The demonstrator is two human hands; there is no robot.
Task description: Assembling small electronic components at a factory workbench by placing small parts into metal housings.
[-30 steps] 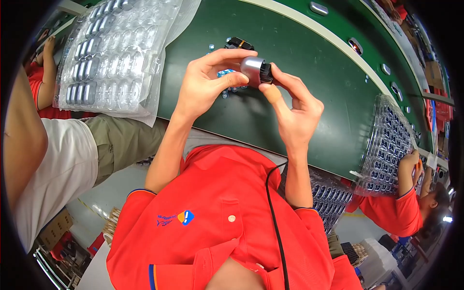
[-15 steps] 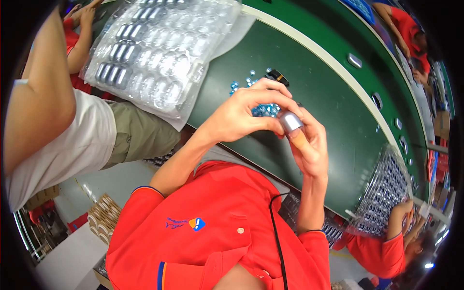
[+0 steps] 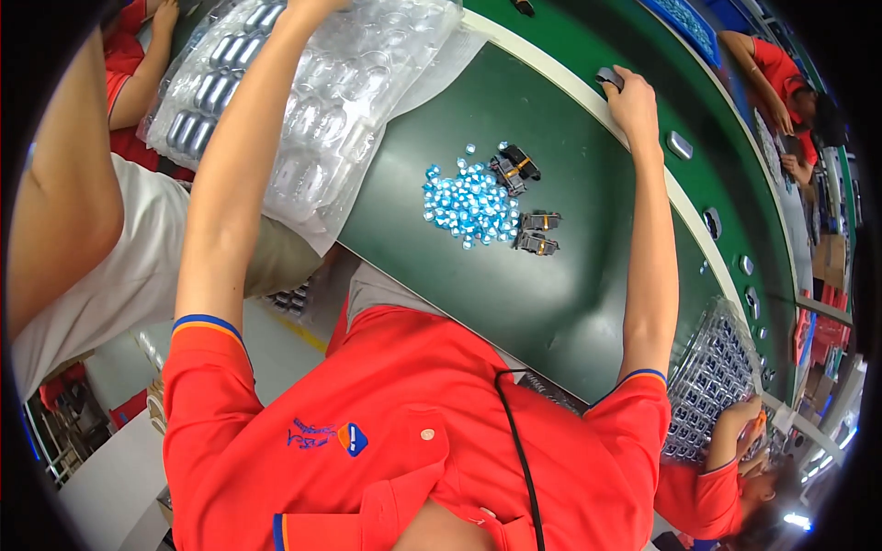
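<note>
My right hand (image 3: 634,103) is stretched out to the far right, its fingers closed on a grey rounded shell (image 3: 607,78) at the belt's pale rim. My left hand (image 3: 315,5) reaches to the top edge of the view, over the clear plastic trays (image 3: 317,179). Its fingers are cut off there, so what it touches is hidden. Rows of shiny silver shells (image 3: 216,92) lie in those trays beside my left forearm. Between my arms, a pile of small shiny blue pieces (image 3: 469,204) lies on the green tabletop (image 3: 441,110). Several small black parts with orange strips (image 3: 538,242) lie beside it.
Beyond the pale rim (image 3: 597,108) runs a green belt (image 3: 634,41) carrying spaced silver shells (image 3: 680,145). Another tray of shells (image 3: 712,386) is at the right, near a person in red (image 3: 703,496). A person in light clothing (image 3: 138,266) stands close on my left.
My hands were together over the table around a silver shell. They have parted: the left went up to the trays, the right out to the belt's rim with a shell.
</note>
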